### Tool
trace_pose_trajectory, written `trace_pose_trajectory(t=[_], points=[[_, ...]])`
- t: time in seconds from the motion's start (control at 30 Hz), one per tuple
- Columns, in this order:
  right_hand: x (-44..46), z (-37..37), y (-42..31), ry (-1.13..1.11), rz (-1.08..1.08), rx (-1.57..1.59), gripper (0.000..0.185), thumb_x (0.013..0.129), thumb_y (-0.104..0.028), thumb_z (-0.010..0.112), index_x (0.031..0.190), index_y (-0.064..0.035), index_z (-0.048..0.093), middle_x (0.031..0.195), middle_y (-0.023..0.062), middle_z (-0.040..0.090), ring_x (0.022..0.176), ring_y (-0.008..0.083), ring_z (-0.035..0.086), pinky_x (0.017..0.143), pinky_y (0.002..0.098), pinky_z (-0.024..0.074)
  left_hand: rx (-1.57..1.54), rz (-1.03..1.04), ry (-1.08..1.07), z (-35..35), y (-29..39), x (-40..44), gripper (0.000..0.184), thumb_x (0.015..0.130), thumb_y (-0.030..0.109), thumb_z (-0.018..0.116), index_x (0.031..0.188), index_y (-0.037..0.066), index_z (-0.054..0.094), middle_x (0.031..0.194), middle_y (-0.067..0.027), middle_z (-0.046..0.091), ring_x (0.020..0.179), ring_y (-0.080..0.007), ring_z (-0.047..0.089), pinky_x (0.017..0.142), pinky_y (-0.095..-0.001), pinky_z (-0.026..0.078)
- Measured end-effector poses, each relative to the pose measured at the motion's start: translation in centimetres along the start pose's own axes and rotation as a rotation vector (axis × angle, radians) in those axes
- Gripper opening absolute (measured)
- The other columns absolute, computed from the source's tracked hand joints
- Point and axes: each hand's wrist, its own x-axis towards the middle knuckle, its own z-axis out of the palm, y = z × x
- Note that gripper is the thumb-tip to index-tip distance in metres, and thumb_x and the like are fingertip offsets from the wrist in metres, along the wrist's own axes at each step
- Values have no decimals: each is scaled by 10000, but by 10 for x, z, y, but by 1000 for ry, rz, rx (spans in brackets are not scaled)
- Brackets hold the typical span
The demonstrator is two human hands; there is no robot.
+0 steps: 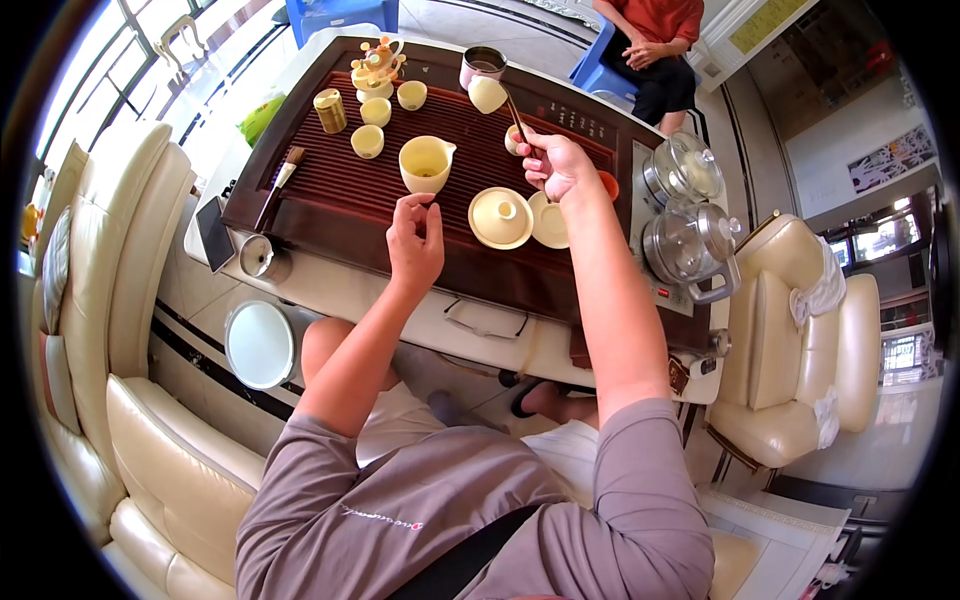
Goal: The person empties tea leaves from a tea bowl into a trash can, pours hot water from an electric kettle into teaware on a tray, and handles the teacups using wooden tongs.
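Observation:
My right hand (557,165) grips dark tea tongs (518,119). At their far end a small pale cup (487,96) is held tilted, in front of a pink-and-dark round pot (483,64). Just in front of a pale yellow pitcher (425,165) with liquid inside, my left hand (414,243) has its fingers curled in; whether it touches the pitcher I cannot tell. Between my hands sits a lidded gaiwan (500,218), beside a pale saucer (549,219). Another small cup (516,140) is partly hidden behind my right hand.
Several small cups (368,141), a gold tin (329,111), a figurine (378,65) and a brush (288,168) stand or lie on the slatted tea tray (330,200). Two glass kettles (690,245) are at the right. A seated person (650,45) is beyond the table.

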Motion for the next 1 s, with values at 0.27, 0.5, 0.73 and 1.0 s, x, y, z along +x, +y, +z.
trace_pose_trajectory(t=[0.27,0.5,0.73,1.0], points=[[-2,-1,5,51,6,-16,156,998,-220,552,1012,-86,630,740,-38,536,523,44,389,432,193,259,17,-24,-10,0,1,0,129,955,41,597,1074,17,557,617,-17,512,541,-96,485,531,-252,396],[2,8,-2,314,-316,-835,267,927,-268,665,841,-21,713,683,51,655,525,134,545,504,266,402,-1,-15,-5,0,-3,0,124,957,45,595,1071,17,556,609,-13,504,530,-85,464,517,-248,379],[-6,47,-5,465,-558,-1853,252,931,-255,605,833,-61,733,815,169,713,782,360,699,711,477,554,-6,-20,-7,0,0,0,127,957,47,597,1072,15,556,603,-9,498,527,-79,453,510,-244,370],[-7,70,-5,363,-549,-2144,217,885,-121,545,888,-72,756,911,147,740,878,297,728,757,408,586,1,-29,-17,0,1,1,123,956,41,596,1068,12,554,608,-7,498,531,-78,458,516,-241,377]])
